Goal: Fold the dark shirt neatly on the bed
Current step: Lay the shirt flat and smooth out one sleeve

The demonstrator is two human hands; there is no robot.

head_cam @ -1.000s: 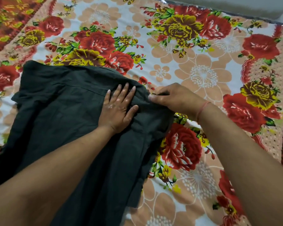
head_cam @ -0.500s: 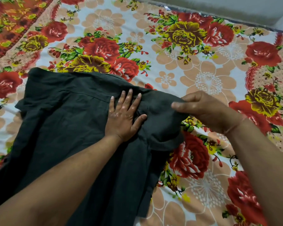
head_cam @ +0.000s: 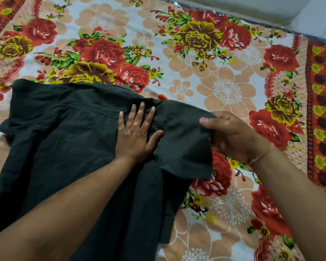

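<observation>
Pressing hand: left hand is lying flat, fingers spread apart, palm down on the shirt near its upper right part.
Gripping hand: right hand is pinching the shirt's right sleeve at its outer edge, thumb on top, fingers curled under the cloth, and is holding that edge raised off the sheet.
Wrist: a thin thread band is sitting around the right wrist.
Sleeve: it is stretching between the two hands, its lower part hanging loose over a red rose print.
Shirt: it is lying spread on the bed's left half, collar end toward the far edge, body running down to the near edge under the left forearm; its left side is bunching in a small fold near the left edge.
Sheet: a floral sheet is covering the bed, with a patterned red border running along the right edge.
Beyond: a pale surface is showing past the far edge.
</observation>
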